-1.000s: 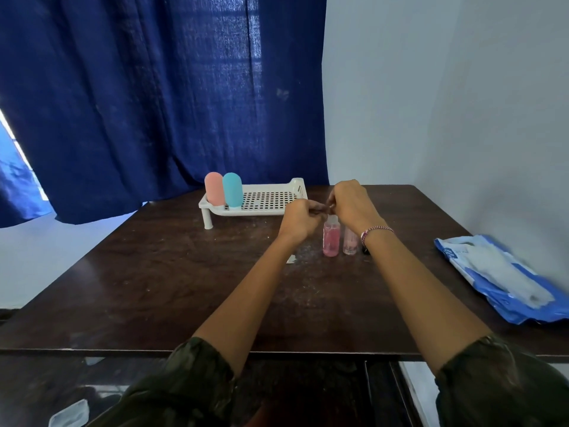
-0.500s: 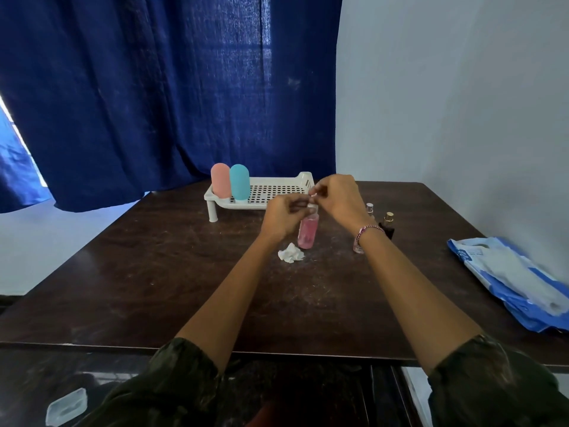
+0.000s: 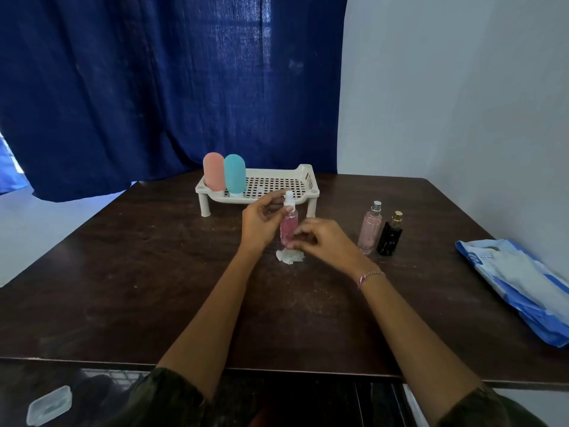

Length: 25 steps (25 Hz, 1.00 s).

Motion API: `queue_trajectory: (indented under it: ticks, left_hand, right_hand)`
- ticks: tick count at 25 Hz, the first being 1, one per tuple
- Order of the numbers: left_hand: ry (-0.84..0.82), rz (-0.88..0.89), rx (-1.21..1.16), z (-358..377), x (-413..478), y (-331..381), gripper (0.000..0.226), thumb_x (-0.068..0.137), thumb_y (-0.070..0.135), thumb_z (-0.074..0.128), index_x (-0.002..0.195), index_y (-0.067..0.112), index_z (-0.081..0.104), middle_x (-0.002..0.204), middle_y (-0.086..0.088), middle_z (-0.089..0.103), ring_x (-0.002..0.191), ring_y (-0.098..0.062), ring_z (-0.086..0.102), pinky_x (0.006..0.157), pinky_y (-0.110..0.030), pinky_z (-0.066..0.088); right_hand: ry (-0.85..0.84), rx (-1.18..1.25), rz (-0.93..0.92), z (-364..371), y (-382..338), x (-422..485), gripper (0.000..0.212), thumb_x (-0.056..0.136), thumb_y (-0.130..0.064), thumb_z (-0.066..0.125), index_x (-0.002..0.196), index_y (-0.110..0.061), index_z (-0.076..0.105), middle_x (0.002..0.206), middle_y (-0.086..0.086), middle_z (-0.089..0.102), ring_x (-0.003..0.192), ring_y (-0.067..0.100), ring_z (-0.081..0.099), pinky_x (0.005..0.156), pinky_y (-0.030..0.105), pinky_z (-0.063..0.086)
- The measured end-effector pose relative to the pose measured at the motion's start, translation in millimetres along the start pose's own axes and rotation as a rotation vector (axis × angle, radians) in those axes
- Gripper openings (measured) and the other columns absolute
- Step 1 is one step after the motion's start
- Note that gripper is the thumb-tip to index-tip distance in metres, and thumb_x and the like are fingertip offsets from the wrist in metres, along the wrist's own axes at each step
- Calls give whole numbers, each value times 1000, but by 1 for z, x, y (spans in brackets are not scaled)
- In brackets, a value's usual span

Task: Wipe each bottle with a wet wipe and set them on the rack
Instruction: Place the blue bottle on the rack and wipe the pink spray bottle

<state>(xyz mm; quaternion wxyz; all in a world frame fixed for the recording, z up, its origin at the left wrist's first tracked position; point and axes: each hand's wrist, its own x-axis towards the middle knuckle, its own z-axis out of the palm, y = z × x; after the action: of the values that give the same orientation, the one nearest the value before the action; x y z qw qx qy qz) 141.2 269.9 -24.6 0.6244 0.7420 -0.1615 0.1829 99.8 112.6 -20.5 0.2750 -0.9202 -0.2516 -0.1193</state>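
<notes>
The spray bottle (image 3: 288, 228) is being held upright over the wipe (image 3: 289, 257) on the worktop (image 3: 154, 272), in front of the rack (image 3: 305, 173), the left hand (image 3: 261, 221) gripping it with curled fingers. The right hand (image 3: 323, 241) is curling its fingers loosely at the bottle's base; whether they are holding it cannot be told.

One wide-angle view, worn on the person's head, looks forward and down across the dark brown wooden table (image 3: 138, 288) from its near edge. The arms enter at 5 and 7 o'clock. The clear plastic spray bottle of pink liquid (image 3: 288, 229) sits close, mid-frame. The white perforated plastic rack (image 3: 308, 177) lies just beyond it at 12 o'clock, before the dark blue fabric curtain (image 3: 138, 87).
</notes>
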Motion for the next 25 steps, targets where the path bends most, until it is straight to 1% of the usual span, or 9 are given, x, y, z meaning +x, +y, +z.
queue_trajectory:
  ticks: [3, 5, 7, 9, 11, 13, 15, 19, 25]
  left_hand:
    - [-45, 67, -14, -1, 1, -3, 50, 84, 4, 66, 128, 25, 53, 98, 7, 61, 93, -3, 59, 85, -15, 50]
    - [-49, 93, 8, -2, 2, -3, 42, 86, 6, 64, 125, 21, 58, 104, 10, 63, 93, 4, 58, 82, -11, 49]
    - [-46, 122, 17, -2, 2, -3, 35, 87, 8, 63, 121, 20, 60, 105, 10, 64, 92, 5, 58, 81, -11, 49]
    - [-32, 137, 24, -2, 1, -4, 31, 88, 10, 62, 118, 19, 61, 102, 10, 64, 90, 5, 58, 80, -12, 49]
    - [-8, 139, 29, -3, 2, -3, 29, 88, 10, 63, 117, 15, 62, 100, 9, 64, 89, 5, 59, 80, -12, 49]
    - [9, 155, 38, -4, 2, -4, 28, 87, 9, 64, 113, 17, 62, 96, 10, 63, 88, 4, 59, 80, -13, 50]
    - [10, 172, 53, -4, 1, -3, 28, 86, 10, 65, 112, 18, 62, 96, 10, 63, 88, 1, 59, 81, -14, 50]
    - [-13, 183, 23, 0, -2, -1, 29, 85, 8, 66, 112, 18, 62, 98, 7, 64, 90, -4, 60, 83, -19, 52]
    - [-52, 226, -4, 4, -6, 3, 28, 84, 6, 67, 110, 14, 62, 98, 12, 64, 88, 5, 61, 80, -13, 49]
  right_hand:
    - [-102, -16, -35, 16, 3, 3, 40, 76, -44, 69, 104, -16, 68, 103, -4, 61, 92, 5, 52, 80, 21, 44]
    - [-123, -31, -63, 22, 4, 7, 35, 74, -35, 74, 100, -12, 69, 101, -2, 62, 87, 4, 52, 78, 21, 45]
    - [-100, -9, -70, 23, 6, 8, 29, 75, -25, 75, 98, -9, 70, 98, -1, 63, 83, 4, 53, 76, 19, 46]
    - [12, 63, -48, 19, 9, 5, 25, 75, -19, 75, 97, -10, 71, 96, -3, 63, 82, 3, 54, 73, 13, 44]
    - [278, 153, -29, 13, 12, 2, 23, 75, -13, 74, 97, -10, 71, 93, -4, 64, 80, -1, 56, 74, 13, 45]
    - [524, 211, -4, 8, 12, -1, 21, 76, -7, 71, 98, -9, 71, 95, -4, 64, 85, -3, 58, 78, 14, 49]
    - [639, 212, 14, 6, 8, -3, 21, 79, -3, 68, 98, -9, 70, 98, -2, 66, 91, -1, 58, 82, 16, 50]
    - [707, 156, -6, 9, 4, -5, 21, 82, -4, 66, 102, -9, 69, 100, 0, 67, 92, 5, 61, 80, 21, 53]
    - [614, 32, -115, 17, 0, -5, 18, 81, -5, 67, 99, -5, 69, 102, 5, 64, 96, 8, 58, 86, 19, 49]
